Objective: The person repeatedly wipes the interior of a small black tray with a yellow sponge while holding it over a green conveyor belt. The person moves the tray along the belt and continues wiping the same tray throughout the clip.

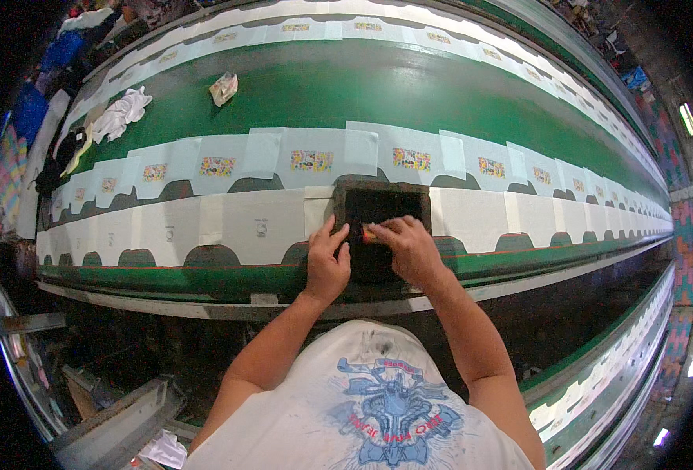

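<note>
A dark screen-printing frame (381, 187) lies across the near row of white fabric pieces on a long green printing table (323, 88). My right hand (408, 244) is closed around a small squeegee (369, 235) with a red and yellow edge, over the frame's dark mesh (390, 205). At the frame's left side, my left hand (327, 258) grips its edge. Left of the frame, a white fabric piece (229, 220) bears a small dark cartoon print (260, 228). The white fabric piece (469, 217) to the right shows no print.
Behind the frame runs a row of pale blue fabric pieces (346, 144) with colourful prints. A crumpled bag (224, 89) and a white cloth (123, 113) lie farther back. The table's near rail (205, 308) passes before me. Another table with fabric pieces (581, 399) stands at lower right.
</note>
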Motion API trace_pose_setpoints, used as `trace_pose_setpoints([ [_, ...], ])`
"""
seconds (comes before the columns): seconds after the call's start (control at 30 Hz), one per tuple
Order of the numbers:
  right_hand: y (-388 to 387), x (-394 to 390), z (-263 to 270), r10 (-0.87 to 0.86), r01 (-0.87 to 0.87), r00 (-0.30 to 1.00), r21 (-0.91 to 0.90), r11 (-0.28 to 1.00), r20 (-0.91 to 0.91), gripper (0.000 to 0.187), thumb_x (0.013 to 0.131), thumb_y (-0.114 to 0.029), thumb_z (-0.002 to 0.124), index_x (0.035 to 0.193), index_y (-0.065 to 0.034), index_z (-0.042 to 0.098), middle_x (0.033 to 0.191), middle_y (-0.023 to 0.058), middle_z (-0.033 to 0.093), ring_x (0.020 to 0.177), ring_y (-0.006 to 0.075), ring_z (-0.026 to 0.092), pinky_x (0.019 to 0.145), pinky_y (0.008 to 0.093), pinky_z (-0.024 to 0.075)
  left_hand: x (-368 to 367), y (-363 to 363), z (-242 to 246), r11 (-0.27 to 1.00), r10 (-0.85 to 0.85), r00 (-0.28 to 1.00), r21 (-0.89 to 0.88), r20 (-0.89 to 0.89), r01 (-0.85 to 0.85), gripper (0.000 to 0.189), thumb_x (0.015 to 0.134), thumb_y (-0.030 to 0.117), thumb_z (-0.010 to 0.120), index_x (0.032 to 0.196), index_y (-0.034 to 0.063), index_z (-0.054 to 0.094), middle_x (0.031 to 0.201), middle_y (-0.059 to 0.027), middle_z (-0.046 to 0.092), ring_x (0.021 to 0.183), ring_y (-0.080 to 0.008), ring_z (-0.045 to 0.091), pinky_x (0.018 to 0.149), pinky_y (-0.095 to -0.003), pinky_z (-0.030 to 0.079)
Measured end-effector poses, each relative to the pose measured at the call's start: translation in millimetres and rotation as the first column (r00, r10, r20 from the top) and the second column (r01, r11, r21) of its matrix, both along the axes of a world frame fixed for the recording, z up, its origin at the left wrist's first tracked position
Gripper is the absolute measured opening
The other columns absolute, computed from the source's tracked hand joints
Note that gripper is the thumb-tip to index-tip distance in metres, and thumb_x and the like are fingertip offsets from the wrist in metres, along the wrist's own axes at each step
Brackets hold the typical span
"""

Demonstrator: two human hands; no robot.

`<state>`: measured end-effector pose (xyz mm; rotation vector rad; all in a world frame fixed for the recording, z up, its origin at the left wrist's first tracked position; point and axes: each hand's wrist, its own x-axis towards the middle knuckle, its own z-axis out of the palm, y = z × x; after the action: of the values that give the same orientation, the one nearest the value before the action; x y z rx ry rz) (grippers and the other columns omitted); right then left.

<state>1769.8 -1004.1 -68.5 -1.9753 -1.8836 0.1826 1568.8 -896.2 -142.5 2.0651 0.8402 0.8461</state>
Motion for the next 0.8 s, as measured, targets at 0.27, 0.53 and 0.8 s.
trace_pose_setpoints([
  [0.27,-54,-45,14,0.011,-0.016,0.998,-0.076,0.997,-0.059,0.066,0.077,0.009,0.08,0.14,-0.0113,0.075,0.13,0.0133,0.074,0.118,0.0372,0.068,0.103,0.0487,0.059,6,-7,-6,0.98,0.072,0.992,-0.191,0.105,-0.051,0.057,0.09,-0.002,0.075,0.146,0.0068,0.074,0.163,-0.0267,0.059,0.151,-0.0432,0.055,0.128,-0.0506,0.042],
  [0.53,-96,-35,3,-0.151,0.167,0.965,0.06,0.984,-0.214,0.046,0.092,-0.008,0.084,0.137,-0.0086,0.076,0.142,0.0172,0.07,0.139,0.0402,0.061,0.117,0.0514,0.0513,9,-12,9,0.988,0.075,0.994,-0.141,0.076,-0.064,0.055,0.083,-0.007,0.071,0.135,0.0068,0.081,0.166,-0.0243,0.058,0.153,-0.0407,0.054,0.128,-0.0488,0.042],
  [0.8,-167,31,-22,-0.391,0.609,0.517,0.006,0.793,-0.761,0.042,0.097,-0.007,0.081,0.139,-0.0044,0.075,0.148,0.018,0.07,0.137,0.0371,0.066,0.118,0.0461,0.0501,72,-59,35,1.0,0.008,0.981,0.001,0.195,-0.009,0.047,0.08,-0.014,0.075,0.121,0.0076,0.083,0.166,-0.0242,0.058,0.149,-0.0405,0.057,0.124,-0.0479,0.045],
])
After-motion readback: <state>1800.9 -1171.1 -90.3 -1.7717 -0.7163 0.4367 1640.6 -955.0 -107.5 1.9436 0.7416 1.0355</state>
